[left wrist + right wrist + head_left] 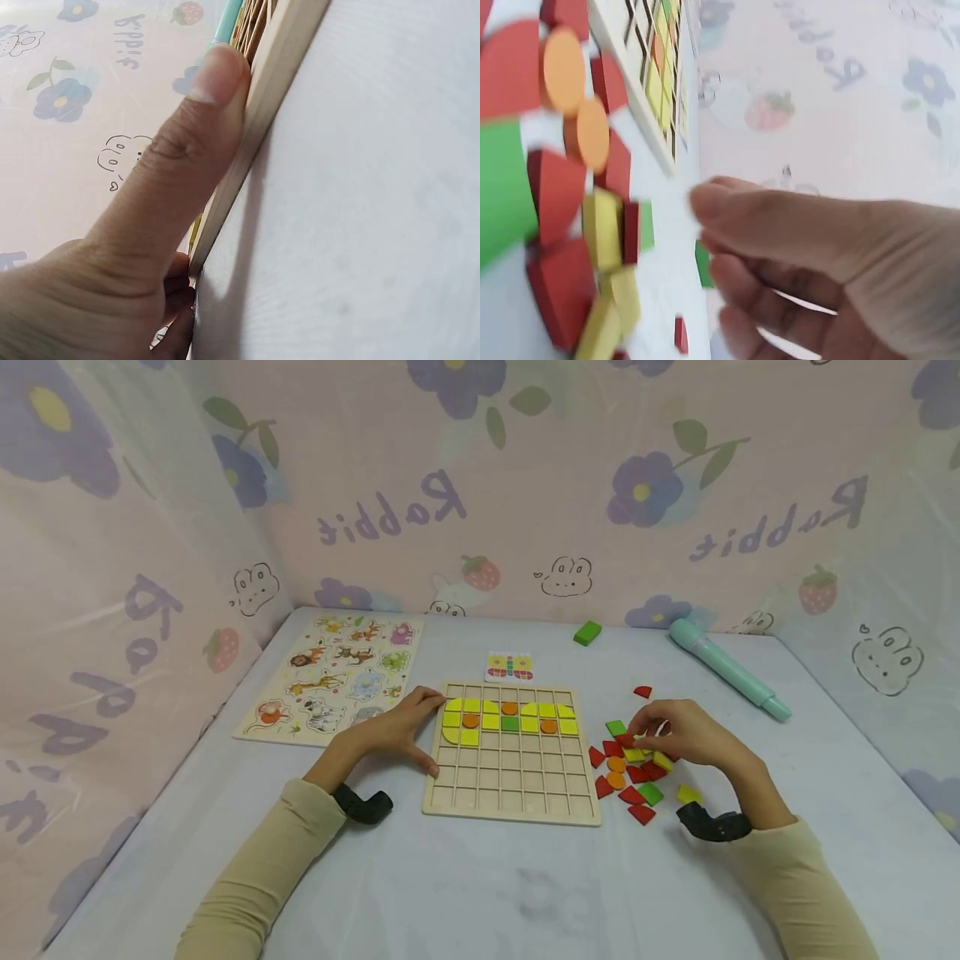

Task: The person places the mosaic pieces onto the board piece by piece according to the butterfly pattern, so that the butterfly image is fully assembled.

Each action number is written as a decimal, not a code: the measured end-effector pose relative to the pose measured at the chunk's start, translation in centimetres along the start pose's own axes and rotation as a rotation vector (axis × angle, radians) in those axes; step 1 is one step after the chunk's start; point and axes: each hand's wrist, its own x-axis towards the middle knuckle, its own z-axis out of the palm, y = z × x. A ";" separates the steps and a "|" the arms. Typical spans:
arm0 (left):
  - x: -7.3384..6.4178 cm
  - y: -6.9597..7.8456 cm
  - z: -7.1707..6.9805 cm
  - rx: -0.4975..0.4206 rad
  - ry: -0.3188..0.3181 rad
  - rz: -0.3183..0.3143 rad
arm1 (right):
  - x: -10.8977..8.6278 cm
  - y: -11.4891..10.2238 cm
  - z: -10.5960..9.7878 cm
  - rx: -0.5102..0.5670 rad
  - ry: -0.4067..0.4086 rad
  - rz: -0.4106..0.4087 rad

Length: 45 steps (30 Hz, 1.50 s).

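Note:
A wooden grid board (513, 816) lies mid-table, its upper rows holding yellow pieces (528, 724), three orange discs (509, 708) and a green square (510, 724). My left hand (392, 732) rests against the board's left side, thumb (169, 157) straight along the edge and fingers near the far corner. To the right, my right hand (693, 735) hovers over a loose pile of red, yellow, green and orange pieces. Its fingers are loosely bent, and nothing shows between thumb and fingertips (712, 202). A red piece (631, 232) leans against a yellow one in the pile.
Behind the board lies a small card (510, 667) with a coloured butterfly-like pattern. An animal puzzle board (348, 664) is at the left. Farther back are a green block (588, 633) and a turquoise microphone-shaped object (729, 670). Printed curtains surround the table.

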 end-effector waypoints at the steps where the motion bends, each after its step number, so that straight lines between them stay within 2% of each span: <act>1: 0.0 0.0 0.0 0.002 0.000 -0.001 | -0.1 0.3 -0.1 0.005 -0.021 0.013; 7: 0.0 0.0 -0.1 -0.002 0.002 -0.004 | -0.4 2.4 0.0 0.020 -0.063 0.095; 15: 0.0 0.1 0.0 -0.015 -0.001 -0.003 | -0.1 3.4 0.9 0.025 -0.122 0.108; 22: 0.0 0.1 0.1 -0.013 -0.005 -0.010 | 0.0 4.1 1.0 -0.037 -0.063 0.137; 27: 0.0 0.2 0.0 -0.003 -0.006 -0.004 | 0.1 4.2 0.7 -0.110 0.021 0.182; 30: 0.0 0.2 -0.1 0.001 -0.004 -0.002 | 0.8 2.9 0.8 -0.125 0.059 0.165; 33: -0.1 0.1 -0.1 0.003 -0.002 -0.003 | 2.4 0.7 1.7 -0.117 0.090 0.095; 38: 0.0 -0.1 0.0 -0.002 -0.001 0.007 | 5.6 -3.9 4.5 -0.066 0.083 -0.063; 42: 0.1 -0.3 0.1 -0.009 0.006 0.022 | 8.0 -7.3 6.6 -0.029 0.055 -0.140; 45: 0.0 -0.2 0.1 -0.007 0.007 0.026 | 9.4 -9.2 7.9 -0.038 0.038 -0.172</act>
